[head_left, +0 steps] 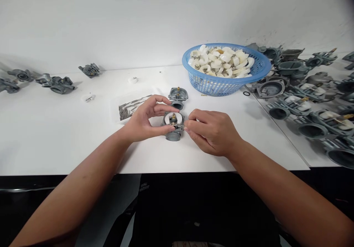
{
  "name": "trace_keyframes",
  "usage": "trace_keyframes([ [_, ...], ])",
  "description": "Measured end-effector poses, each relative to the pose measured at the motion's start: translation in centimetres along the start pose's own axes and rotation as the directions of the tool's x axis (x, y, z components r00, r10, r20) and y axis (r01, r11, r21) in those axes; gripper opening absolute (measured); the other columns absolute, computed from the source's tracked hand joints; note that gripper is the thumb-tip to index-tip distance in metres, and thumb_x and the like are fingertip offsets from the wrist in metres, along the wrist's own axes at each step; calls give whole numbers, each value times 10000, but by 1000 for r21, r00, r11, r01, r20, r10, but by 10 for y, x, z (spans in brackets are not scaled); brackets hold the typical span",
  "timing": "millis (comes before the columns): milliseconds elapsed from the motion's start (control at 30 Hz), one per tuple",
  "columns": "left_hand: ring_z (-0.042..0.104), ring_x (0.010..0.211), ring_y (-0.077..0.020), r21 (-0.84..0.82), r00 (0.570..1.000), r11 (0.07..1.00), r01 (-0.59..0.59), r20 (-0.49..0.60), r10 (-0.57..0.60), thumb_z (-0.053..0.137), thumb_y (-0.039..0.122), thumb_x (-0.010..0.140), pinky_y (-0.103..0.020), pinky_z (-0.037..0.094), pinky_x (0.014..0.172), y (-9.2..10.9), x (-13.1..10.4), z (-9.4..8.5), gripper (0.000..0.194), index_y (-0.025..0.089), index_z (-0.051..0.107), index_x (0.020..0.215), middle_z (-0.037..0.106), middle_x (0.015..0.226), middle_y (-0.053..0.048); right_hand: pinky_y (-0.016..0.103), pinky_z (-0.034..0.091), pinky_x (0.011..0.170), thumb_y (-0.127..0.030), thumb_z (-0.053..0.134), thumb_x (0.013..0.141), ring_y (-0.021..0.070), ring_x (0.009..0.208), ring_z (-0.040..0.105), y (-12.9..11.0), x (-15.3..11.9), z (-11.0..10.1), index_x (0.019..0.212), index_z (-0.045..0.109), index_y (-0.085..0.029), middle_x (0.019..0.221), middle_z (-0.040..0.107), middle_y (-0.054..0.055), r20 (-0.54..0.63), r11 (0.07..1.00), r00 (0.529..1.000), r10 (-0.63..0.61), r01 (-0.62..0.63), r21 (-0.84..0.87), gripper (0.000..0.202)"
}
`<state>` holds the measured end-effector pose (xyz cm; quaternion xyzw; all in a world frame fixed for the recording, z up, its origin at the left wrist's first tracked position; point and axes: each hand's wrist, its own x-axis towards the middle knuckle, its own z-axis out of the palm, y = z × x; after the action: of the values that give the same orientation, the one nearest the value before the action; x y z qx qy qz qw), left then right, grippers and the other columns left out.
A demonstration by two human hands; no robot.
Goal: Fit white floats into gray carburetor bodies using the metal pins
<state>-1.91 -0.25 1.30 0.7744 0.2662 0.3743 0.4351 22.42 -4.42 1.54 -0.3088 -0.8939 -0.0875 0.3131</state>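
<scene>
A grey metal carburetor [173, 136] stands on the white table in front of me, a white plastic float [179, 118] seated in its open top around a brass jet [174, 117]. My left hand [151, 117] steadies it from the left, thumb at the near side and fingers reaching over the far side. At the carburetor's right edge, my right hand [211, 130] pinches a thin metal pin [181, 126] that lies across by the float. Its inner end is partly hidden near my left thumb. Just behind stands a second carburetor [178, 93] without a float.
A shallow tray [114, 110] of metal pins [125, 113] lies to the left. Behind, a blue basket [226, 84] is heaped with white floats [221, 60]. Several carburetors [312, 129] crowd the right; others [56, 83] sit far left. A black O-ring [246, 93] lies near the basket.
</scene>
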Motion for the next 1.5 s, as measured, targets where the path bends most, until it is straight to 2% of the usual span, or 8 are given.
trace_keyframes([
  [100,695,1055,-215,-3,1000,1000,18,8,-17,841,207,730,-374,547,972,0,0,-1,624,217,479,1238,720,1174,-127,249,229,533,-194,487,921,93,606,428,0,0,1,840,627,-181,865,601,6,58,1000,998,25,-26,3,162],
  [233,707,1009,-205,-12,1000,1000,9,15,-9,824,201,747,-358,553,944,2,0,-1,586,209,494,1231,722,1176,-129,249,197,528,-203,484,921,93,597,408,0,0,0,822,620,-183,855,585,4,102,999,993,54,-53,-13,170],
  [400,716,966,-198,-38,999,999,-7,44,8,815,178,754,-353,565,915,1,0,-1,552,200,517,1218,720,1192,-137,246,189,529,-206,485,915,93,589,384,-1,0,0,821,624,-181,860,577,7,100,999,994,33,-30,-34,170],
  [700,690,1121,-263,-12,999,1000,-25,27,25,826,173,738,-383,547,979,3,1,-1,478,181,579,1147,732,1150,-139,254,216,544,-202,483,903,101,596,388,-2,0,-1,755,610,-178,782,551,2,94,998,995,-14,20,-61,196],
  [1033,695,1122,-274,14,999,999,-36,23,35,831,187,737,-390,552,993,3,1,-2,468,177,610,1149,735,1147,-138,255,189,539,-211,495,907,103,599,376,-3,0,-1,778,623,-186,802,553,3,98,990,995,-12,26,-141,184],
  [1500,698,1116,-274,10,999,999,-37,36,37,828,183,740,-390,561,990,5,1,-3,437,176,625,1127,736,1150,-128,283,240,596,-213,498,908,120,594,319,-4,2,-2,780,632,-190,776,552,3,58,984,997,-52,61,-167,186],
])
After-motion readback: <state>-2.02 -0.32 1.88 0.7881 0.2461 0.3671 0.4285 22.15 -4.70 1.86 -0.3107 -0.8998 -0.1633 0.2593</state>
